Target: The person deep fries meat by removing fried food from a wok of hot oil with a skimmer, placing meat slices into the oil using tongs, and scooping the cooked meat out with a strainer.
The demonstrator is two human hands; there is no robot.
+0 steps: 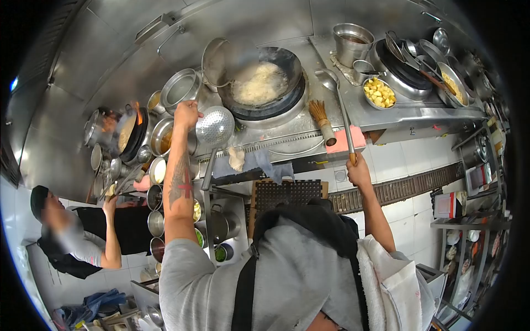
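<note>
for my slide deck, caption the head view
Right hand grips a ladle, left hand is beside a skimmer; a wok holds pale froth.

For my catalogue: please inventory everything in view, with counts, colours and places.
Wok: 1, black, centre
Food: uncounted, pale yellow, inside wok
Skimmer: 1, silver, front left of wok
Ladle: 1, silver and brown, right of wok
Brush: 1, tan, between wok and ladle
Cloth-like item: 1, pink, beside brush
Rag: at least 1, blue-grey, stove front
Cubes: many, yellow, bowl right of ladle
Pot: 1, silver, behind bowl
Floor mat: 1, black, below stove
Co-worker: 1, grey and black clothes, far left
Other cookware: many, mostly silver, both sides
Left hand: 1, beside skimmer; grip unclear
Right hand: 1, holding ladle handle
</note>
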